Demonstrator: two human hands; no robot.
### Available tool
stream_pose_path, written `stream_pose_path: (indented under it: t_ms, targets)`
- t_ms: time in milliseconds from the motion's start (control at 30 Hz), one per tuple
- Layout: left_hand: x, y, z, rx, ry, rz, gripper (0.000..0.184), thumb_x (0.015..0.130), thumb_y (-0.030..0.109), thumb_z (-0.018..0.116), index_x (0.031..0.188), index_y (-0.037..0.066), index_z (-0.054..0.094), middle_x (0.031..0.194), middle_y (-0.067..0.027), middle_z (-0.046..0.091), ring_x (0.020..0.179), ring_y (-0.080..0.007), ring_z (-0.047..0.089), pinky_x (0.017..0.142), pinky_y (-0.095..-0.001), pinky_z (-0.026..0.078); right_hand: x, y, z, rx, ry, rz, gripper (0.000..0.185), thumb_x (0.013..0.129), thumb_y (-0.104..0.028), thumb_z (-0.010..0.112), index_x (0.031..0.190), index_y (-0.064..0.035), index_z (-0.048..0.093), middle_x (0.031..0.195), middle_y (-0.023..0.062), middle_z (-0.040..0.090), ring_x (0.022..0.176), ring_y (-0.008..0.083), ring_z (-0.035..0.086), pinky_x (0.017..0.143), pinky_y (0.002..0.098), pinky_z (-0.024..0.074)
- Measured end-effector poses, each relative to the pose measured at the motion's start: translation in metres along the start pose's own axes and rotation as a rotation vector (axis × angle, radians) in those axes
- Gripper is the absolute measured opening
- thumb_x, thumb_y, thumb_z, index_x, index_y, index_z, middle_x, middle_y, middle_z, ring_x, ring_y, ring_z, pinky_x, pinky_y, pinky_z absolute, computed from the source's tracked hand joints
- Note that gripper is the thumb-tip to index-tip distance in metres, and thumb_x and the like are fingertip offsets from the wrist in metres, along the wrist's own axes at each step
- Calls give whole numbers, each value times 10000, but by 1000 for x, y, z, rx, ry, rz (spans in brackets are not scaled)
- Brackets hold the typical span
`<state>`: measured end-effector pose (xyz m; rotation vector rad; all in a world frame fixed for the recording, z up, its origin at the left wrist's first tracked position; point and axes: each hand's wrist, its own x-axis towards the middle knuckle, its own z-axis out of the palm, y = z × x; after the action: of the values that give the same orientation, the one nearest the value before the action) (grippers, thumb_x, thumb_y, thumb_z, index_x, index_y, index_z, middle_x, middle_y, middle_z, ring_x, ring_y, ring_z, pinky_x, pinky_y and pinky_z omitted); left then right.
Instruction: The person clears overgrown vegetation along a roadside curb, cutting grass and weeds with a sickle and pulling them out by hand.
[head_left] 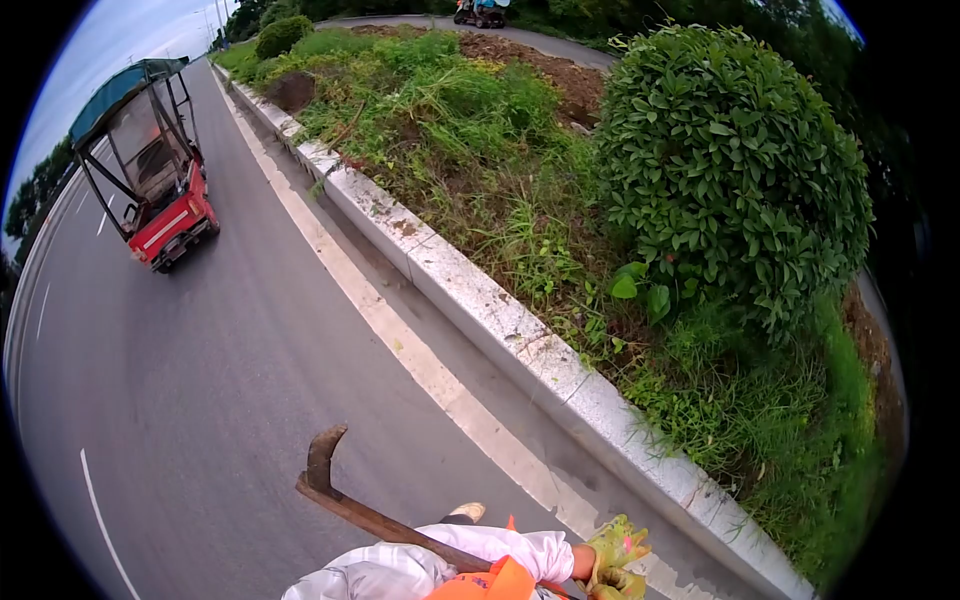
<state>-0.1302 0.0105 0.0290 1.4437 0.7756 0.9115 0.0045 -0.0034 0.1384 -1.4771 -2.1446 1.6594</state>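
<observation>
A pale pink-white sleeve reaches across the bottom from the left, ending at my left hand (612, 548) in a stained yellow-green glove with a pink patch. Its fingers are bunched and hard to make out. Just below, at the frame's edge, another fold of yellowish glove may be my right hand (617, 583), mostly cut off. A wooden-handled tool (385, 522) with a curved, hooked head slants over the road, its handle passing behind the sleeve and orange cloth. Neither hand can be seen clearly on the handle.
A pale stone kerb (470, 290) runs diagonally beside the road. Beyond it are grass, weeds and a large round bush (735, 180). A red three-wheeled vehicle (170, 225) with a green canopy stands on the road at left. Another vehicle (482, 14) shows at the top.
</observation>
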Motion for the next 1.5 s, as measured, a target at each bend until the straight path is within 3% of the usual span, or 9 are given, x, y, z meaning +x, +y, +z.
stream_pose_path:
  t_ms: [200, 333, 733, 833, 900, 1033, 1167, 1233, 1500]
  targets:
    - [12, 0, -5, -271, 149, -34, 336, 939, 224, 471, 1177, 0, 544, 1060, -164, 620, 967, -285, 613, 899, -378, 470, 1, 12, 14, -205, 24, -322, 87, 782, -84, 593, 828, -18, 626, 764, 83, 609, 719, 171, 582, 660, 319, 460]
    - [21, -2, -6, -463, 271, -23, 332, 960, 222, 449, 1170, -19, 540, 1069, -166, 617, 982, -283, 614, 916, -380, 470, 20, 18, 28, 147, 149, 99, 153, 748, -138, 652, 823, -4, 655, 836, 126, 669, 793, 237, 631, 735, 358, 496]
    - [36, 8, -21, -899, 843, 138, 347, 1024, 218, 382, 1146, -73, 526, 1098, -172, 610, 1030, -277, 615, 970, -388, 471, 18, -85, 11, -645, 271, -285, 291, 755, -346, 742, 876, -83, 711, 756, 117, 681, 651, 271, 663, 595, 347, 512]
    - [29, 24, -29, -715, 867, 81, 428, 1020, 310, 367, 1099, -77, 532, 1051, -193, 613, 1004, -280, 621, 951, -395, 483, 22, -30, 6, -594, 107, -161, 365, 870, -403, 581, 1058, -105, 675, 992, 152, 661, 900, 308, 635, 761, 413, 499]
    - [34, 18, -28, -599, 849, 120, 414, 1024, 294, 345, 1084, -69, 536, 1035, -168, 596, 986, -281, 620, 923, -396, 501, 24, -8, 9, -563, 176, -330, 362, 893, -405, 557, 921, -51, 624, 851, 151, 638, 806, 337, 627, 692, 434, 495]
    - [44, 21, -11, -491, 775, 121, 420, 1016, 309, 359, 1081, -63, 542, 1040, -160, 593, 995, -266, 606, 927, -394, 499, 14, -6, 4, -454, 82, -64, 270, 895, -322, 542, 882, -67, 631, 903, 138, 627, 836, 330, 618, 667, 464, 493]
    - [54, 11, -5, -480, 687, 99, 411, 1014, 306, 375, 1113, -63, 526, 1057, -162, 591, 1008, -261, 601, 931, -388, 495, 15, 33, 21, -652, 326, -538, 178, 849, -204, 569, 822, -40, 632, 849, 136, 614, 788, 317, 617, 616, 441, 489]
    - [65, 18, 2, -630, 687, -11, 415, 1005, 311, 407, 1188, -53, 482, 1144, -174, 558, 1070, -270, 572, 975, -386, 461, 20, 55, 34, -455, 418, -425, 131, 800, -148, 580, 851, -40, 633, 834, 126, 597, 755, 296, 609, 615, 400, 490]
    - [80, 3, 65, -855, 175, -366, 503, 955, 395, 500, 1277, 9, 471, 1254, -203, 519, 1148, -311, 531, 979, -420, 444, -7, 126, 28, 65, 55, -583, 358, 857, -343, 580, 1027, -30, 609, 1024, 134, 628, 909, 320, 622, 769, 382, 469]
